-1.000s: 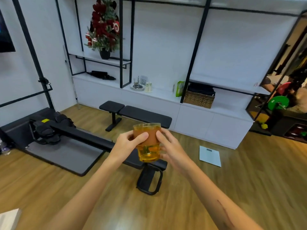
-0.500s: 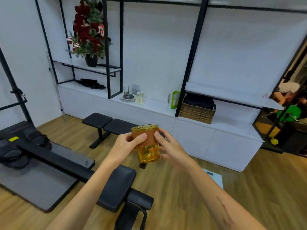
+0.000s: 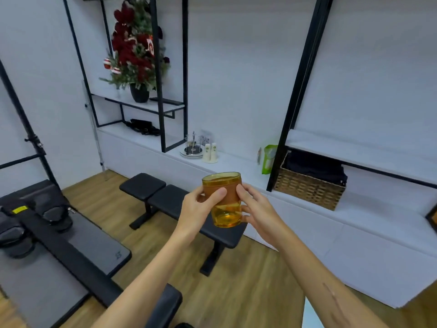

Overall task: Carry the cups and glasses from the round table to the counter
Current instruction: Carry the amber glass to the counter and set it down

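Note:
An amber glass [image 3: 224, 210] with a brown band around its upper half is held upright at chest height in the middle of the view. My left hand [image 3: 198, 208] grips its left side and my right hand [image 3: 256, 210] cups its right side. Behind the glass runs the long white counter [image 3: 238, 168] along the wall. The round table is out of view.
A black padded bench [image 3: 170, 198] stands on the wood floor between me and the counter. On the counter sit a round metal cup stand [image 3: 192, 147], two small white bottles [image 3: 210, 151], a green packet [image 3: 269, 159] and a wicker basket [image 3: 307, 187]. Black gym equipment [image 3: 35, 221] lies at left.
The glass stays in both hands while the view has moved closer to the counter; the bench and the shelves now appear larger and nearer.

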